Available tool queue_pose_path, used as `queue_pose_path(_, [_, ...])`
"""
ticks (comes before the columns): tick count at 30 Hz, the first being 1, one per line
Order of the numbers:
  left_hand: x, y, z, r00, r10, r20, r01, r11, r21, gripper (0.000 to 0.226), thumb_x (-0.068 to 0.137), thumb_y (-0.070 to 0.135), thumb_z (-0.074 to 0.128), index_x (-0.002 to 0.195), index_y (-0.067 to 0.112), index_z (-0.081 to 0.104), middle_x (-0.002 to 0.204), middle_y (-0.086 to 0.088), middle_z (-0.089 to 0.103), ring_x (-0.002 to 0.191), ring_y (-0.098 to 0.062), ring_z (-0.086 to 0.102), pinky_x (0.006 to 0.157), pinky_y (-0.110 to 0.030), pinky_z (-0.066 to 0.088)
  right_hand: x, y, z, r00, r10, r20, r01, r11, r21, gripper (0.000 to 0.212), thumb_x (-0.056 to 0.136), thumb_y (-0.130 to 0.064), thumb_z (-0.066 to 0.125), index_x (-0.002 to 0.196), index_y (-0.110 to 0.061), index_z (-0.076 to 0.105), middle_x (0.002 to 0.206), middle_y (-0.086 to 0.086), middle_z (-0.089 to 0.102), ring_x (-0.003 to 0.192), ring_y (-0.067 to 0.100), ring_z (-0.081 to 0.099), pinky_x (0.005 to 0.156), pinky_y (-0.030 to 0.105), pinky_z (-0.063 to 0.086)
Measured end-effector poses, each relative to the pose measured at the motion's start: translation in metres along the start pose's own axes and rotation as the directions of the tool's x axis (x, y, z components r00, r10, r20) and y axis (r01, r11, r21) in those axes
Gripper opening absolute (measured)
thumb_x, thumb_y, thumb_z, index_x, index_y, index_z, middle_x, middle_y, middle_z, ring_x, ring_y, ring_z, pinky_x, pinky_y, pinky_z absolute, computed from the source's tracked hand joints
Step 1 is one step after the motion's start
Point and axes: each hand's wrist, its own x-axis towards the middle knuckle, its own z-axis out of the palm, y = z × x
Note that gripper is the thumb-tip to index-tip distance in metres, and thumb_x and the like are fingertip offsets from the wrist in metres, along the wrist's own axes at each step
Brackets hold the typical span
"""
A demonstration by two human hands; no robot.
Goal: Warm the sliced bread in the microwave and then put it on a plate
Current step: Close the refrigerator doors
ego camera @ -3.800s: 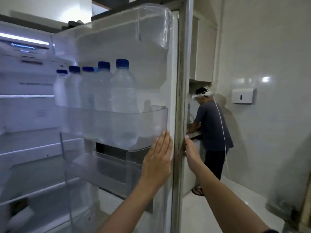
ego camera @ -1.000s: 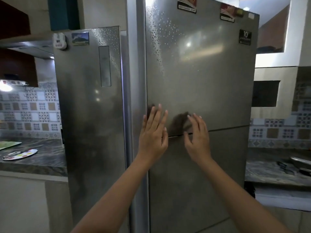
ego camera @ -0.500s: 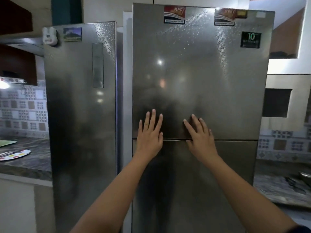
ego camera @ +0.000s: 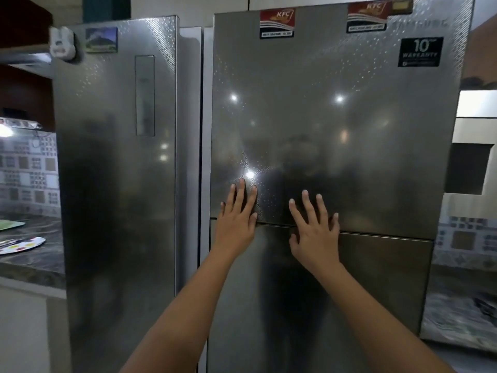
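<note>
A steel fridge fills the view, and its right door (ego camera: pixel 336 130) is nearly flush with the left door (ego camera: pixel 115 184). My left hand (ego camera: pixel 238 219) and my right hand (ego camera: pixel 314 230) press flat on the right door with straight, spread fingers, across the seam between its upper and lower panels. Neither hand holds anything. A plate with coloured dots (ego camera: pixel 21 244) lies on the dark counter (ego camera: pixel 32 262) at the left. No bread and no microwave are in view.
Magnets and stickers sit on the upper parts of the fridge doors. A green board (ego camera: pixel 10 226) lies behind the plate. A patterned tile wall runs behind both counters. A second dark counter (ego camera: pixel 457 316) lies to the right of the fridge.
The right fridge door has swung shut from wide open. Both hands, first on the door's edge, now press flat on its front. The view has drawn closer.
</note>
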Motion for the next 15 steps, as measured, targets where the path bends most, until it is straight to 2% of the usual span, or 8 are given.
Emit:
queue_pose_path(4, [0.000,-0.001,0.006,0.999,0.000,-0.044,0.001,1.000,0.031,0.061,0.099,0.036,0.026,0.148,0.029,-0.010,0.153,0.004,-0.027,0.144,-0.019,-0.020,0.117,-0.042,0.002,0.000,0.001,0.003,1.000,0.005,-0.031,-0.005,1.000,0.011,0.082,0.071,-0.027,0.069,0.144,-0.027,0.032,0.157,0.005,0.019,0.141,0.025,0.002,0.103,0.066,0.025])
queue_pose_path(11, [-0.009,-0.005,0.006,1.000,0.018,-0.022,-0.018,1.000,0.012,0.061,0.099,0.035,0.028,0.146,0.032,-0.012,0.150,0.006,-0.029,0.144,-0.017,-0.021,0.117,-0.041,0.004,-0.003,-0.006,0.011,0.998,-0.030,-0.053,0.029,0.999,-0.015,0.077,0.070,-0.025,0.072,0.140,-0.026,0.040,0.154,0.009,0.028,0.140,0.028,0.008,0.102,0.067,0.025])
queue_pose_path(13, [-0.017,-0.009,0.006,1.000,0.020,0.012,-0.020,1.000,-0.013,0.063,0.099,0.032,0.031,0.146,0.032,-0.011,0.150,0.009,-0.029,0.143,-0.015,-0.020,0.117,-0.040,0.003,-0.006,-0.012,0.014,0.997,-0.034,-0.068,0.034,0.999,-0.005,0.072,0.072,-0.025,0.071,0.138,-0.025,0.043,0.151,0.010,0.034,0.139,0.029,0.016,0.102,0.063,0.029])
queue_pose_path(15, [-0.029,-0.019,0.006,0.999,0.018,0.035,-0.018,1.000,-0.015,0.063,0.099,0.031,0.033,0.148,0.031,-0.006,0.155,0.008,-0.021,0.146,-0.014,-0.014,0.118,-0.040,0.004,-0.011,-0.023,0.017,0.993,-0.051,-0.109,0.054,0.998,0.021,0.062,0.070,-0.023,0.073,0.129,-0.021,0.053,0.141,0.012,0.047,0.133,0.029,0.033,0.098,0.057,0.037])
